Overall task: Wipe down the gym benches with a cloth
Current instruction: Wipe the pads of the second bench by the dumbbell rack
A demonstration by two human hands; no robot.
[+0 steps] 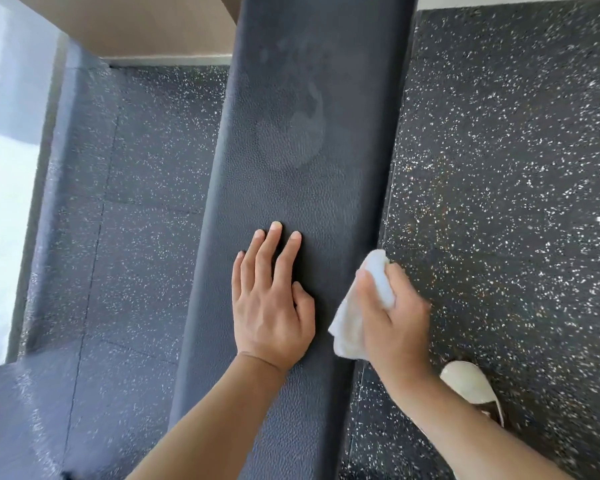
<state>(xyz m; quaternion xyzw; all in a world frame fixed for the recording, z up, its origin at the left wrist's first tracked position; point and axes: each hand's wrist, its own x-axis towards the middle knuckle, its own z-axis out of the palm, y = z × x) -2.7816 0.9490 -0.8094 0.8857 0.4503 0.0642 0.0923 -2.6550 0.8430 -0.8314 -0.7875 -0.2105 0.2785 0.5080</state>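
A long black padded gym bench (291,168) runs from the bottom middle up to the top of the head view. A pale smear shows on its textured surface farther up. My left hand (271,299) lies flat on the pad with fingers spread, holding nothing. My right hand (392,310) grips a bunched white cloth (350,320) at the bench's right edge, pressing it against the pad's side.
Black rubber floor with white speckles (499,168) lies on both sides of the bench. A white shoe (471,386) stands on the floor right of the bench, under my right forearm. A bright window (4,168) is at the left, a beige wall (136,26) at the top.
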